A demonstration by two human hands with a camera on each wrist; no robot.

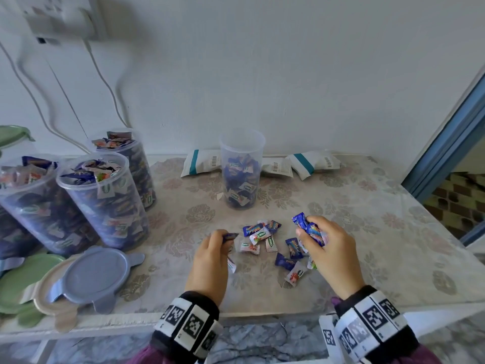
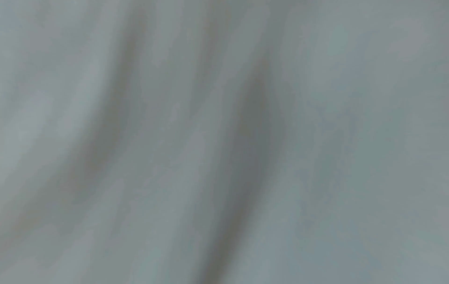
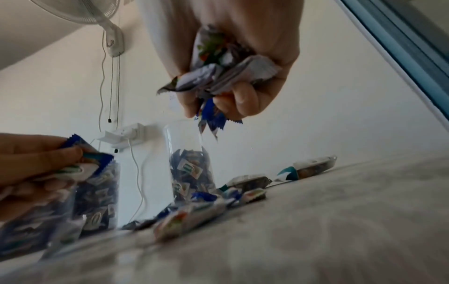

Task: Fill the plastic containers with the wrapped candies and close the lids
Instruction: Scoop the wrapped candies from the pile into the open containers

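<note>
A clear plastic container (image 1: 242, 166) (image 3: 188, 153), partly filled with wrapped candies, stands lidless at the back middle of the table. In front of it lies a loose pile of blue and white wrapped candies (image 1: 265, 239) (image 3: 194, 213). My right hand (image 1: 324, 245) (image 3: 233, 76) hovers over the pile's right side and grips a bunch of candies. My left hand (image 1: 214, 256) (image 3: 36, 167) is at the pile's left edge, fingers curled round a few candies. The left wrist view is only a grey blur.
Several filled lidless containers (image 1: 102, 200) crowd the left side. A blue-grey lid (image 1: 95, 274) lies on green lids (image 1: 23, 282) at the front left. White snack packets (image 1: 304, 164) lie along the back wall. The table edge (image 1: 446, 227) drops off at the right.
</note>
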